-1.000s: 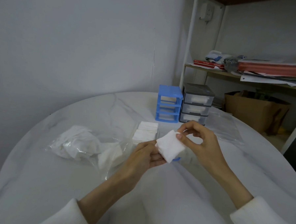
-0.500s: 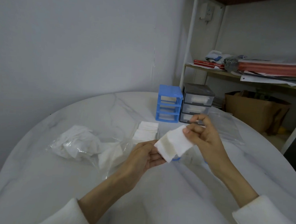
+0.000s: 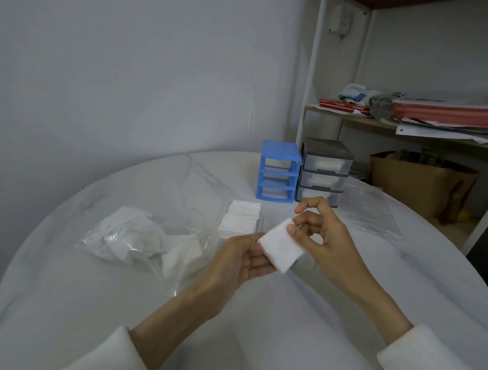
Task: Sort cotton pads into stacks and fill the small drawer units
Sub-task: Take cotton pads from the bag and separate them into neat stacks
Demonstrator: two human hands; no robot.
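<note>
Above the round white table (image 3: 117, 305) both hands hold a small stack of square white cotton pads (image 3: 280, 247). My left hand (image 3: 238, 262) grips the stack's left edge from below. My right hand (image 3: 323, 234) pinches its upper right corner with thumb and fingers. Two neat stacks of pads (image 3: 239, 218) lie on the table just behind. A blue drawer unit (image 3: 279, 171) and a grey drawer unit (image 3: 324, 172) stand side by side at the back; the grey one's clear drawers hold white pads. A clear plastic bag of loose pads (image 3: 138, 236) lies to the left.
An empty clear plastic bag (image 3: 371, 214) lies flat to the right of the drawer units. Behind the table stands a white shelf (image 3: 313, 75) with books and papers, and a brown paper bag (image 3: 421, 182) beneath it. A blue part (image 3: 295, 262) peeks out under the held pads.
My right hand had peeled the top pads up and away; now they lie back flat on the stack, and the right hand has slid down to the stack's upper right corner.
</note>
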